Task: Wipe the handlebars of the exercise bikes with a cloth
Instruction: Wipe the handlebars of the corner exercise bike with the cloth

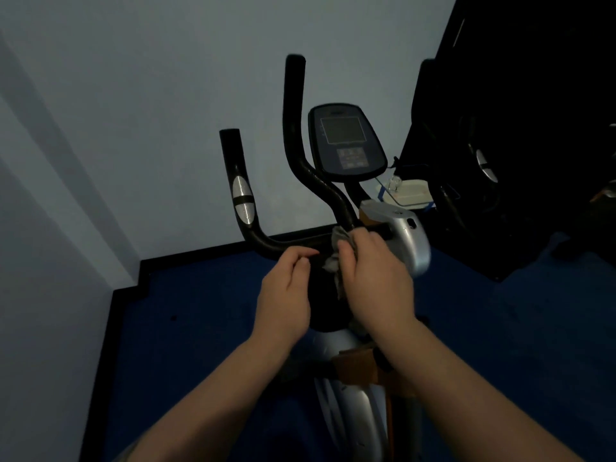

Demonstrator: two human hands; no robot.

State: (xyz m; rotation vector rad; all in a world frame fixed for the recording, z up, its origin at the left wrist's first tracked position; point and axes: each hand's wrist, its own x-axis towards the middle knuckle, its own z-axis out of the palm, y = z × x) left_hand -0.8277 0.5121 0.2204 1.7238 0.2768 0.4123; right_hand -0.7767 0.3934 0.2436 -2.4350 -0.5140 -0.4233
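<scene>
Right hand (373, 278) gripping grey cloth (336, 258) against black handlebar (293, 243), left hand (286, 291) loosely curled beside, console (346, 141) writing unreadable

No text can be read; the console (346, 141), at twelve o'clock from the hands, shows only blurred marks.

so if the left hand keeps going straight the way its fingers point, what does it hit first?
Most likely the cloth bunched in the right hand. The left hand has its fingers curled, aimed right and slightly up along the handlebar. Depth is unclear, so its fingertips might brush the bar first.
</scene>
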